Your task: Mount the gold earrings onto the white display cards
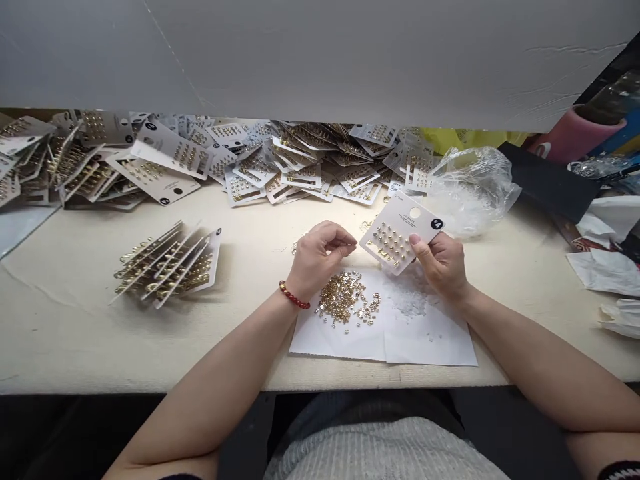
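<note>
My right hand [443, 265] grips a white earring card [400, 230] by its right edge, thumb on the front. Rows of small gold studs and a few hoops sit on the card. Close to the card's left edge is my left hand [323, 257], thumb and forefinger pinched together; whatever is between them is too small to make out. Below the hands, a white paper sheet [345, 347] bears a heap of small gold earring pieces [343, 297] on its left half. Tiny clear pieces [413, 303] are scattered over its right half.
A stack of filled earring cards [167, 263] stands on the table [75, 333] at left. Many more cards [295, 160] are piled along the back under a grey panel [320, 60]. A clear plastic bag [473, 187] lies at right, near a pink cylinder [575, 133] and crumpled white paper [605, 270].
</note>
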